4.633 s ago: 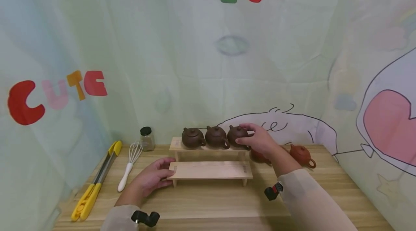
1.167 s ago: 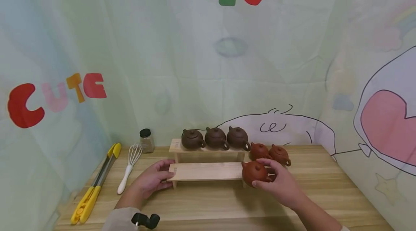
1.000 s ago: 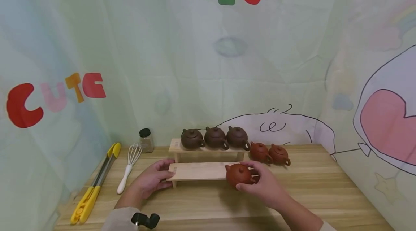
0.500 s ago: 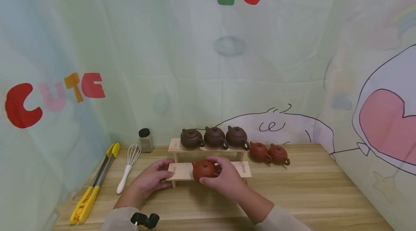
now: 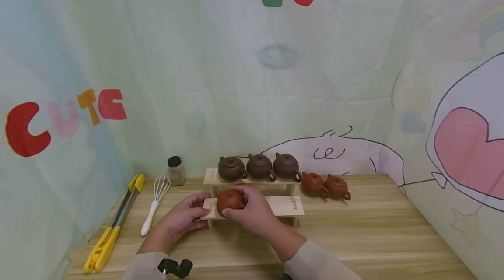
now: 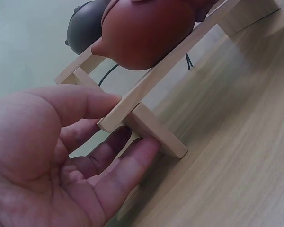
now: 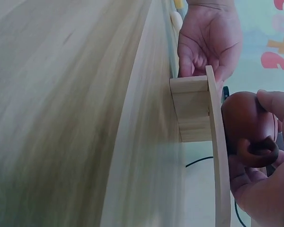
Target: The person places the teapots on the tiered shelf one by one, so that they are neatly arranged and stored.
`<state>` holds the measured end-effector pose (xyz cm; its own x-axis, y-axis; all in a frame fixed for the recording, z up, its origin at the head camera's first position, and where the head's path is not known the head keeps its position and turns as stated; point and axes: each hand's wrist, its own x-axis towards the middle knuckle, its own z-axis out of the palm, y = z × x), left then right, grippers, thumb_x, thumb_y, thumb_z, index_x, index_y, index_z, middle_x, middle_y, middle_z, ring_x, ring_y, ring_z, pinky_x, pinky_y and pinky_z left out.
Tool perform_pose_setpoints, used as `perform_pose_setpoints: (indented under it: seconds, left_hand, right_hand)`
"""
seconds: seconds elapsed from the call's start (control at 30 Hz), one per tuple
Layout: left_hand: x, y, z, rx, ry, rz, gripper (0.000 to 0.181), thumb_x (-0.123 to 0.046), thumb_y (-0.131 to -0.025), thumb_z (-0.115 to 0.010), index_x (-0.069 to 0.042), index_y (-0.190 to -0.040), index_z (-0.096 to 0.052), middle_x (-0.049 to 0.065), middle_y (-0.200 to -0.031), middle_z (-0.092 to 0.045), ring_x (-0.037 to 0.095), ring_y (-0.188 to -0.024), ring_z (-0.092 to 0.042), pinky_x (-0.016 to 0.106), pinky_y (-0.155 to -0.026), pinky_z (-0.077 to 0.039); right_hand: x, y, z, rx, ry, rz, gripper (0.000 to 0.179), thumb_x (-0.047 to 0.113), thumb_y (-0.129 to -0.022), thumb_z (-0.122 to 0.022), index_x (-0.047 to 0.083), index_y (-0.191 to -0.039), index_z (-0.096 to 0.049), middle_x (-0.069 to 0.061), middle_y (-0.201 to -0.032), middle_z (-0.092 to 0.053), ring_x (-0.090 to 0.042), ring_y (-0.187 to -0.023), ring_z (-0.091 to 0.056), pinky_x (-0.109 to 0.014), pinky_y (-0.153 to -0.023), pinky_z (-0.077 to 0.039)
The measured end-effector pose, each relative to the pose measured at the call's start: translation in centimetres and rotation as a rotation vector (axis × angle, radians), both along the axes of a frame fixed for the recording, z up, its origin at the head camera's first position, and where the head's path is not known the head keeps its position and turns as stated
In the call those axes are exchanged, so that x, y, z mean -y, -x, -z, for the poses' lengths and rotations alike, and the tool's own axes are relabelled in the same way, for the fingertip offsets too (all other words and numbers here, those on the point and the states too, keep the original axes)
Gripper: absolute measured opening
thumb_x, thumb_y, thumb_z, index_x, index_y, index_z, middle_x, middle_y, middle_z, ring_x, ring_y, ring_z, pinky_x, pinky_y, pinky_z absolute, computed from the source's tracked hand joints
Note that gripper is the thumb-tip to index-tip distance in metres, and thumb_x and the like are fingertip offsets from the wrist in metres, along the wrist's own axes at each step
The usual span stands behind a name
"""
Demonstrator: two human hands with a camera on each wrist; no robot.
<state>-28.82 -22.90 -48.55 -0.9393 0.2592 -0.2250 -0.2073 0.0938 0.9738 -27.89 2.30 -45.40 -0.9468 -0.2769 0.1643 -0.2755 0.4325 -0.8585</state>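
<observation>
A reddish-brown clay teapot is at the left end of the low front wooden stand. My right hand grips it from the right, thumb in front and fingers behind. In the right wrist view its handle faces my palm, and its base is right at the board. With thumb above and fingers below, my left hand holds the stand's left end; the left wrist view shows its fingertips against the stand's leg. Three dark brown teapots stand in a row on the higher rear stand.
Two more reddish teapots sit on the table to the right of the stands. At the left lie a white-handled whisk and yellow-ended tongs. A black-lidded glass jar stands behind them, before a printed curtain.
My right hand let go of the right-hand dark teapot, picked up a reddish teapot and carried it leftward along the front stand to its left end. My left hand stayed on the stand.
</observation>
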Motion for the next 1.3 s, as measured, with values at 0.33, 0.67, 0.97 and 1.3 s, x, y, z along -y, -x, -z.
perform_pose_setpoints:
  seconds: [0.33,0.67,0.97,1.3]
  left_hand:
    - [-0.2,0.0,0.0,0.006,0.004,-0.019,0.065,-0.011,-0.1,-0.069,-0.001,-0.158,-0.04,0.025,-0.157,-0.044,0.02,-0.115,-0.068,0.043,-0.096,-0.063]
    - [-0.1,-0.2,-0.1,0.001,0.004,-0.012,0.066,-0.011,-0.1,-0.069,0.0,-0.158,-0.039,0.026,-0.156,-0.044,0.02,-0.115,-0.068,0.043,-0.097,-0.063]
    - [0.0,-0.1,0.0,0.0,-0.006,-0.011,0.067,-0.011,-0.1,-0.069,0.0,-0.159,-0.038,0.025,-0.155,-0.045,0.019,-0.115,-0.068,0.041,-0.096,-0.062]
    - [-0.2,-0.1,0.1,0.007,-0.002,-0.033,0.065,-0.01,-0.1,-0.069,-0.001,-0.158,-0.041,0.024,-0.154,-0.047,0.02,-0.113,-0.068,0.042,-0.095,-0.063]
  right_hand:
    - [0.1,-0.1,0.1,0.012,0.0,0.018,0.069,0.037,-0.084,-0.092,0.016,-0.144,-0.064,-0.014,-0.139,-0.061,-0.029,-0.121,-0.068,-0.047,-0.099,-0.061]
    - [-0.8,-0.5,-0.2,0.012,0.021,-0.014,0.066,0.04,-0.088,-0.088,0.02,-0.146,-0.064,-0.01,-0.144,-0.064,-0.026,-0.122,-0.07,-0.045,-0.099,-0.06]
    - [-5.7,-2.5,-1.6,-0.017,-0.007,0.039,0.047,0.038,-0.095,-0.081,0.017,-0.135,-0.07,-0.009,-0.139,-0.068,-0.031,-0.12,-0.068,-0.041,-0.092,-0.059]
    - [-14.2,-3.5,-2.0,-0.032,-0.019,0.213,0.038,0.025,-0.094,-0.083,0.016,-0.129,-0.072,-0.007,-0.134,-0.07,-0.025,-0.119,-0.068,-0.033,-0.092,-0.057]
